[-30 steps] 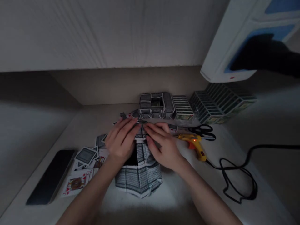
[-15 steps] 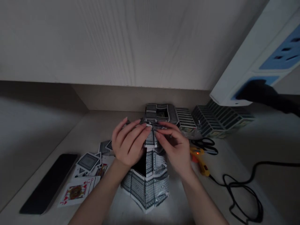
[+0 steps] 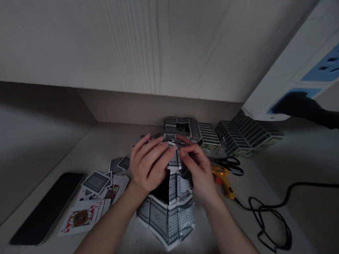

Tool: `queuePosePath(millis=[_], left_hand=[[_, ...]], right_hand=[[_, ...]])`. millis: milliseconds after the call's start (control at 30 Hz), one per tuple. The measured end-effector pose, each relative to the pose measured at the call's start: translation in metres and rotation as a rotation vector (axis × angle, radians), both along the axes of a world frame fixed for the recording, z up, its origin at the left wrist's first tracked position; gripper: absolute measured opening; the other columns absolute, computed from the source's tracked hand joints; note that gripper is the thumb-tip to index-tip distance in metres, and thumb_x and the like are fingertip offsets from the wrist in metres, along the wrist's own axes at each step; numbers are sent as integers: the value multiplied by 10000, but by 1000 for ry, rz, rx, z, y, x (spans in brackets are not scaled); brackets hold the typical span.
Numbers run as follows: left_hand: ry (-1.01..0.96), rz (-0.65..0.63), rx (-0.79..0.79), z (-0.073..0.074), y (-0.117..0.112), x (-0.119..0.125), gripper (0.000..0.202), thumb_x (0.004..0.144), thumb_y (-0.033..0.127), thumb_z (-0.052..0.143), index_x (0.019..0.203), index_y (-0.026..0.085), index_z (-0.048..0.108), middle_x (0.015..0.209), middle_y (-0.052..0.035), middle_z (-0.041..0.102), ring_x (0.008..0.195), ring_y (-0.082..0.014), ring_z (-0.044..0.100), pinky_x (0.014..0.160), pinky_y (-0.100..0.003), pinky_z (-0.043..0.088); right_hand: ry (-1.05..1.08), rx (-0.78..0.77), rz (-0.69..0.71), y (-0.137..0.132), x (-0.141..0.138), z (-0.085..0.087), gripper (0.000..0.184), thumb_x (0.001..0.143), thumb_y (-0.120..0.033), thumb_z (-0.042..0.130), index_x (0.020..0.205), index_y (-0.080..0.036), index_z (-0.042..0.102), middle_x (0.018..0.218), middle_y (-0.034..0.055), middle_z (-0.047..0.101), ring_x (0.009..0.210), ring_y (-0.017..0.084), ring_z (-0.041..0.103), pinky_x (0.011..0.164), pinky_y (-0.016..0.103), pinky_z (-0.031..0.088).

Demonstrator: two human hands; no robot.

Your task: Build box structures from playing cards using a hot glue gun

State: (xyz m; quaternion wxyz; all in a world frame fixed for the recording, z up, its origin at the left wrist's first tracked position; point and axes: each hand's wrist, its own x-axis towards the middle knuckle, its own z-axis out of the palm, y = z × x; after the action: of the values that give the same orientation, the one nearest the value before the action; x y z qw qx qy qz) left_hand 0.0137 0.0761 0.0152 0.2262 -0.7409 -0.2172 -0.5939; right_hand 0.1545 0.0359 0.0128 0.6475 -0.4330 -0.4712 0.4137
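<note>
A tower-like model made of folded playing cards (image 3: 159,212), with blue-grey patterned backs, stands in front of me. It has a dark opening in its left side. My left hand (image 3: 148,164) curves over the upper left of the model, its fingertips at the top edge. On the other side, my right hand (image 3: 200,171) pinches the top right edge between thumb and fingers. The two hands almost meet there. Whatever small piece may lie between the fingertips is hidden.
Loose playing cards (image 3: 81,216) and a black phone (image 3: 47,208) lie at left. A yellow glue gun (image 3: 227,184) with a lit orange light, black scissors (image 3: 230,162) and a cable (image 3: 261,211) are at right. Folded card pieces (image 3: 238,135) stand behind, below a power strip (image 3: 280,81).
The view has shifted slightly, so the phone and cards sit a little further left. Both hands keep their places at the model's top, with the fingertips slightly closer together.
</note>
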Motion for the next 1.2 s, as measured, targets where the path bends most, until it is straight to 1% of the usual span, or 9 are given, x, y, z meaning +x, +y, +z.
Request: queuePosePath(millis=[133,300,467,600,700,867,1000,1100,1200], left_hand=[[-25,-12,19,1,-2,1,204,789,101,605,974,182,636,929,-55,635,984,-222,632,907,-459,535],[-68,-34,21,1,-5,3,169,773,99,641,906,201,630,890,-27,647,944,-201,651,912,-454,534],[-42,-26,14,1,-7,1,131,791,108,622,892,191,622,871,-32,667,946,-205,656,932,-479,509],[-44,-66,-2,-1,-10,-2,100,796,108,612,846,194,616,869,-26,680,978,-211,652,979,-501,464],[4,-87,-30,-3,-12,-5,97,825,115,589,793,201,622,875,-19,684,1004,-213,646,993,-517,445],[23,-83,-13,-2,-14,-7,125,807,98,633,753,211,632,843,14,677,988,-193,658,969,-480,477],[9,-106,-13,-1,-15,-5,159,787,100,660,700,217,597,804,53,682,967,-171,670,969,-457,483],[12,-124,-24,-3,-15,-5,168,796,104,652,683,213,593,792,53,682,936,-164,676,966,-450,478],[20,-113,17,-5,-13,-5,164,795,115,659,681,214,596,776,51,674,898,-159,680,928,-438,500]], right_hand=[[-3,17,-8,-2,-1,4,36,818,-237,631,785,-235,617,1248,18,616,1198,207,529,1058,417,315],[-51,60,5,-6,0,7,30,832,-215,618,805,-227,612,1238,35,610,1202,210,527,1057,424,326],[-104,98,14,-8,-1,8,45,851,-201,601,814,-225,592,1227,44,604,1199,199,529,1053,415,336],[-139,138,22,-10,-2,9,47,864,-183,584,847,-227,587,1240,48,589,1216,189,516,1052,406,342],[-169,160,29,-12,-3,9,54,867,-175,574,851,-227,579,1246,52,574,1216,191,514,1049,411,347],[-261,164,-11,-16,-5,13,80,869,-162,553,861,-241,567,1260,54,555,1231,200,497,1056,439,338],[-332,163,-61,-21,-7,16,94,868,-154,539,861,-246,560,1283,59,538,1255,209,473,1050,445,345],[-386,170,-80,-23,-6,17,93,862,-154,540,861,-245,559,1298,63,531,1263,218,466,1038,448,356],[-432,163,-95,-25,-5,18,88,863,-157,535,867,-243,551,1326,66,518,1273,221,457,1042,446,350]])
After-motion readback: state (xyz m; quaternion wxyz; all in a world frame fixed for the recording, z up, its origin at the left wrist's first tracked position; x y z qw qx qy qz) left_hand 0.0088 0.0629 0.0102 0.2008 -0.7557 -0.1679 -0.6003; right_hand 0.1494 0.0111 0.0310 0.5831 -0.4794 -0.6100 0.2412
